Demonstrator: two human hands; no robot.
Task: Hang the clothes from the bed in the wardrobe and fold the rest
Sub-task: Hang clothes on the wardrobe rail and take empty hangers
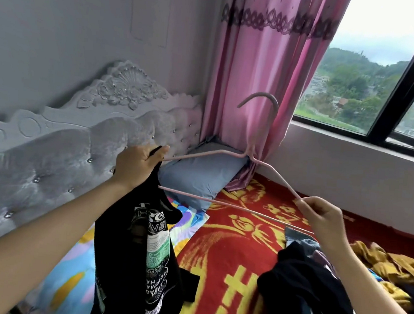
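A pink wire hanger (248, 161) is held up over the bed, hook pointing upward. My left hand (137, 165) grips the hanger's left end together with the top of a black T-shirt (138, 259) with green and white print, which hangs down from that hand. My right hand (321, 216) pinches the hanger's right end. The shirt covers only the left tip of the hanger. A pile of dark clothes (306, 293) lies on the bed below my right arm, with a mustard-yellow garment (392, 266) to its right.
The bed carries a red and yellow blanket (231, 260), a colourful sheet (70, 275) and a blue pillow (199, 176). A grey tufted headboard (57, 152) stands at left. A pink curtain (267, 69) and a window (391, 73) are behind.
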